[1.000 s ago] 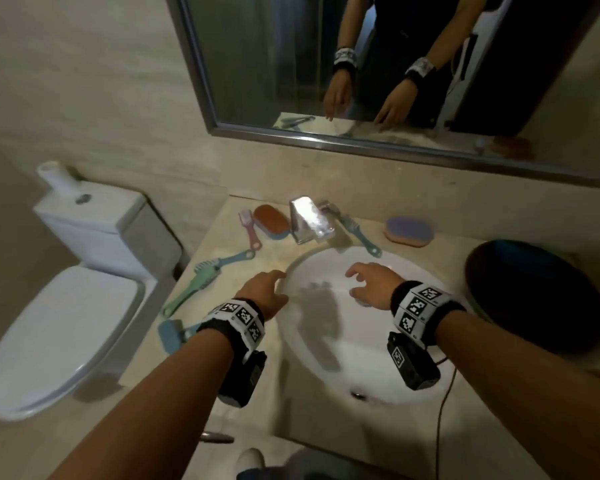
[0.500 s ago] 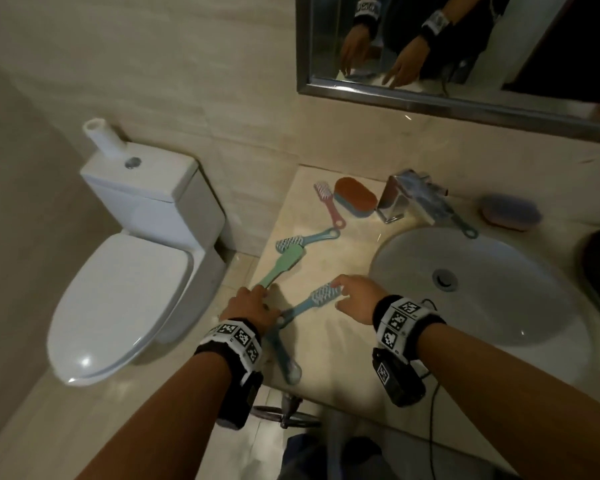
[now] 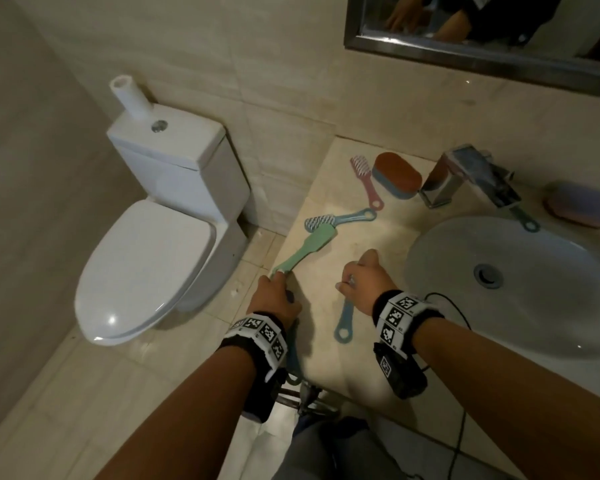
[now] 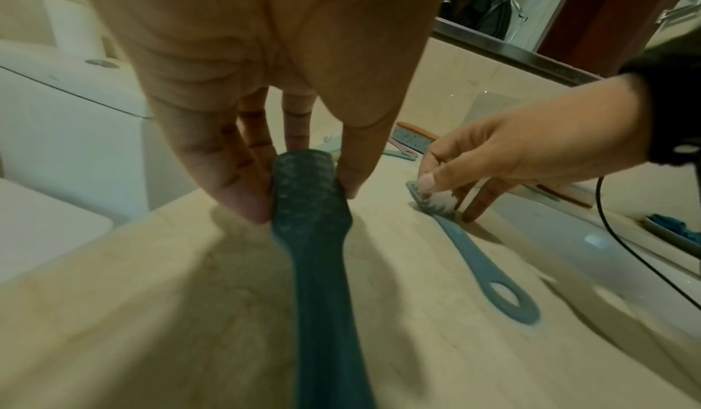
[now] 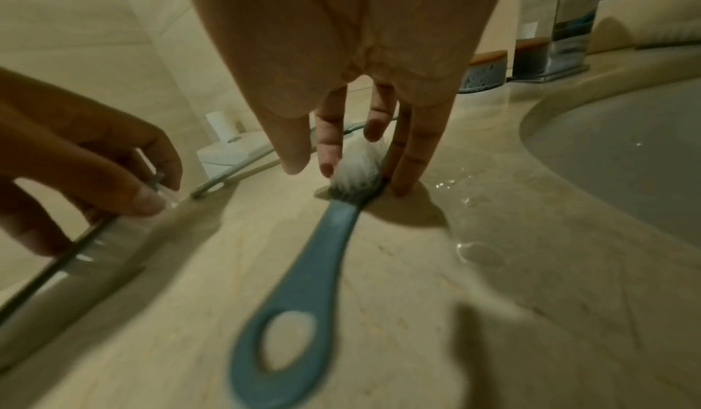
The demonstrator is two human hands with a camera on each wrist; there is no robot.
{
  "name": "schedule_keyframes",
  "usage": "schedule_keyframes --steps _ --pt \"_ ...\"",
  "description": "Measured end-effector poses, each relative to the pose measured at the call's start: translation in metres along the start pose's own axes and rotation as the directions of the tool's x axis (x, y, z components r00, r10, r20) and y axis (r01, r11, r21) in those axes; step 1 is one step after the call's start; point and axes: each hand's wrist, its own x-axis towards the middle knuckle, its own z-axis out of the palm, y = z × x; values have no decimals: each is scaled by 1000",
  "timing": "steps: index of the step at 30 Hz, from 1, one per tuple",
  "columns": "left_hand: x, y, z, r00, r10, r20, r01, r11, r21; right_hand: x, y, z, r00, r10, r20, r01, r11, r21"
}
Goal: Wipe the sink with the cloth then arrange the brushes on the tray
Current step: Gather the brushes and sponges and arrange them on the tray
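Bathroom table [image 3: 329, 344] w/ sink [image 3: 534, 327] at right. Left hand [image 3: 274, 301] pinches the head of a dark blue brush [image 4: 314, 235] btwn thumb & fingers at the table's left edge. Right hand [image 3: 364, 284] pinches the white bristle head of a lighter blue brush [image 5: 303, 265] lying flat on the table. Green brush [image 3: 305, 247], pink brush [image 3: 364, 181] lie farther back.

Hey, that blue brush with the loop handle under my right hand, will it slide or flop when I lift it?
The blue brush looks like one moulded plastic piece, so probably stiff and light. Water beads on the counter beside it, so the handle may be slippery. The right hand pinches the bristle end, so the long handle would likely dip.
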Motion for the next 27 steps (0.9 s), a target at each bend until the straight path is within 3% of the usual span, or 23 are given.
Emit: schedule_keyframes --steps 4,12,20,27 --pt "-4 1 -3 998 51 -26 -52 996 -71 0 -6 0 998 -16 -63 9 994 -112" --pt "-17 1 -9 992 117 -44 -122 985 -123 8 -10 8 988 112 -110 -129 978 -164" --pt "-23 2 -26 971 199 -129 -221 958 -184 14 -12 2 972 232 -41 -231 972 44" --pt "-24 21 -32 956 270 -113 -291 920 -263 -15 -9 -26 988 155 -23 -151 981 122"
